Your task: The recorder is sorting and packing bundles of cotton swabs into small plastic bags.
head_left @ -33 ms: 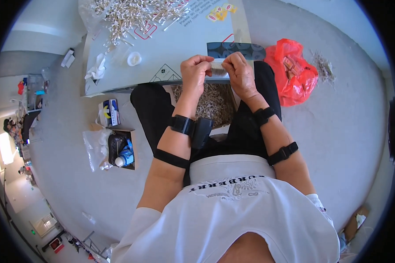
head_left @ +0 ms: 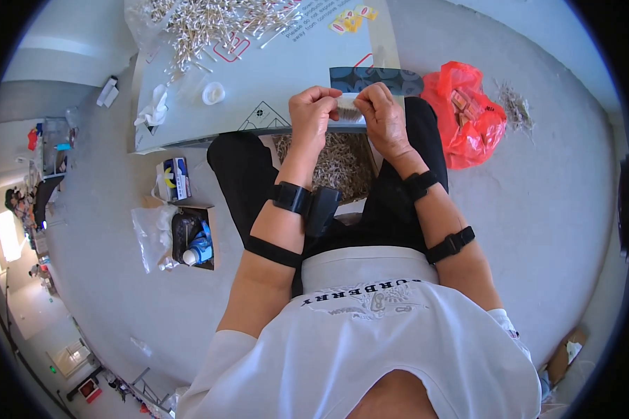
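Both of my hands meet over the near edge of the table (head_left: 251, 77). Thumb and fingers of my left hand (head_left: 310, 112) are pinched at one side of a small clear packet (head_left: 349, 109) with pale, thin sticks in it. My right hand (head_left: 386, 120) pinches the packet's other side, its fingertips curled down. The fingers partly cover the packet, so its exact contents are hard to make out. Just beyond lies a dark strip with round patterns (head_left: 374, 80). A large heap of cotton swabs (head_left: 223, 28) spreads over the far left of the table.
A white round tub (head_left: 214, 93) and crumpled tissue (head_left: 155, 107) lie at the left; yellow sachets (head_left: 353, 21) lie far right. Between my legs stands a box of cotton swabs (head_left: 341, 167). A red plastic bag (head_left: 465, 140) and loose sticks (head_left: 516, 108) are on the floor; left, an open carton (head_left: 212, 241).
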`<state>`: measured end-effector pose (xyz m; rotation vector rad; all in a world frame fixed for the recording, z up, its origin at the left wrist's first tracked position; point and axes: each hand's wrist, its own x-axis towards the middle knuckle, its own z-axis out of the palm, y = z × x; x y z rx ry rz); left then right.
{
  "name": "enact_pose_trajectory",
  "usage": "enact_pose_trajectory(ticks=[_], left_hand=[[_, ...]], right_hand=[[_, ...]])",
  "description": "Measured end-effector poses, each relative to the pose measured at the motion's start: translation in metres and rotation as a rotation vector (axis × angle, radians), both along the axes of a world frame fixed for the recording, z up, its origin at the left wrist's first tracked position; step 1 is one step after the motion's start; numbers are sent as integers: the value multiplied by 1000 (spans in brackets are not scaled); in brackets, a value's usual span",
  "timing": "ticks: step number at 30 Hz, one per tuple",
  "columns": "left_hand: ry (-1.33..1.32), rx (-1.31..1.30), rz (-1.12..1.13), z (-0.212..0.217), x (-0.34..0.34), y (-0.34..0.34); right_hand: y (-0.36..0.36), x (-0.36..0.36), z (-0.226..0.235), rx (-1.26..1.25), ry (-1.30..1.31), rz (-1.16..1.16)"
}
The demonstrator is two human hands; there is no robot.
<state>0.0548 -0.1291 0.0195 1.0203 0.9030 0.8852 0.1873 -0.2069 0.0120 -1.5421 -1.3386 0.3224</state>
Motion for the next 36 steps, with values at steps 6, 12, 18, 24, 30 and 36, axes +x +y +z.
enact_pose_trajectory(ticks=[6, 12, 18, 24, 30, 36], left_hand=[[201, 327, -23, 4, -5, -2], [631, 1355, -127, 28, -14, -1], [553, 1195, -73, 36, -16, -13], [513, 1104, -23, 45, -21, -24], [456, 1063, -2, 56, -28, -32], [398, 985, -19, 60, -40, -26]], right_hand=[[3, 7, -2, 8, 21, -8], [-2, 14, 7, -94, 131, 74], [-3, 5, 34, 107, 15, 155], [0, -3, 57, 129, -159, 206], [-6, 2, 66, 156, -231, 236], [-17, 26, 63, 132, -261, 227]])
